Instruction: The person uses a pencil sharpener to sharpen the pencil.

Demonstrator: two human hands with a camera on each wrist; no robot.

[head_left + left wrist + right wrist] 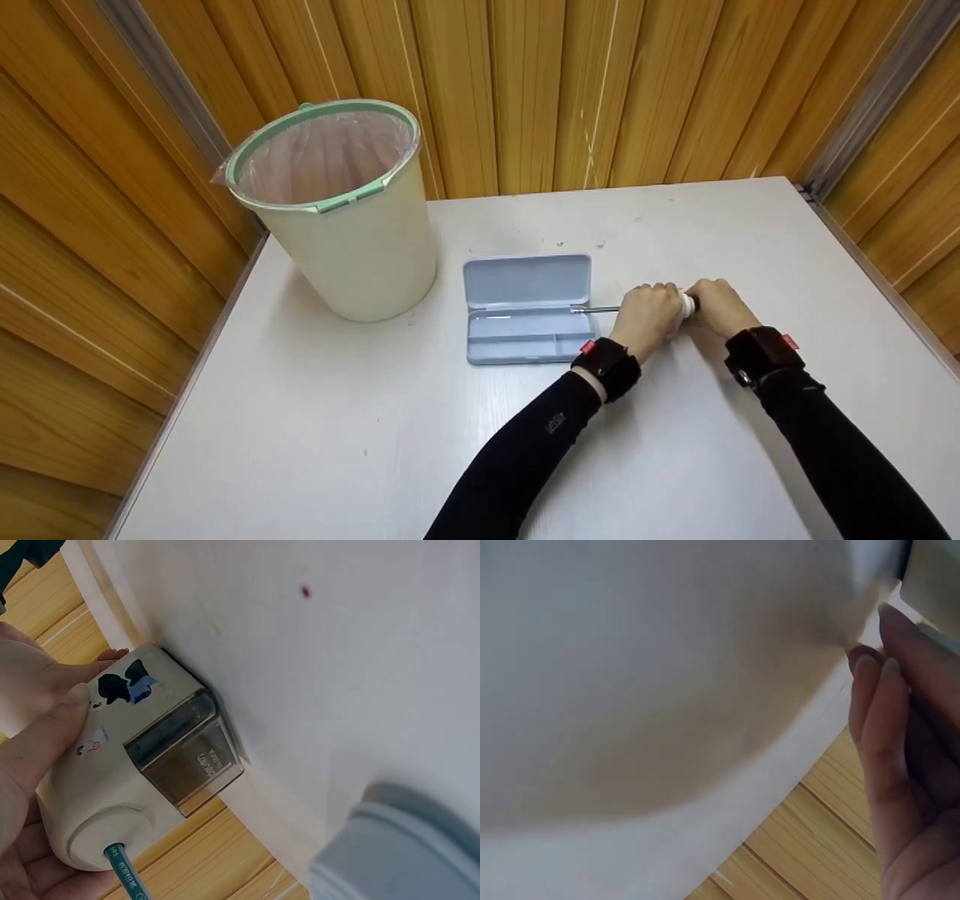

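My left hand (646,319) grips a white desktop pencil sharpener (120,735) with dark stickers and a clear shavings drawer (199,769). From the hole in its round front sticks a green pencil (126,874), whose back end reaches over the pencil case in the head view. On the sharpener's other side, my right hand (720,306) has its fingers curled at a small dark crank handle (697,303), mostly hidden by them. Thumb and fingertips (889,675) come together in the right wrist view. The pale blue pencil case (527,281) lies open to the left of both hands.
A cream waste bin (360,255) with a green rim and a pink liner stands at the back left of the white table (300,435). Small crumbs dot the tabletop behind the case. Wood-panelled walls (525,90) enclose the back and sides.
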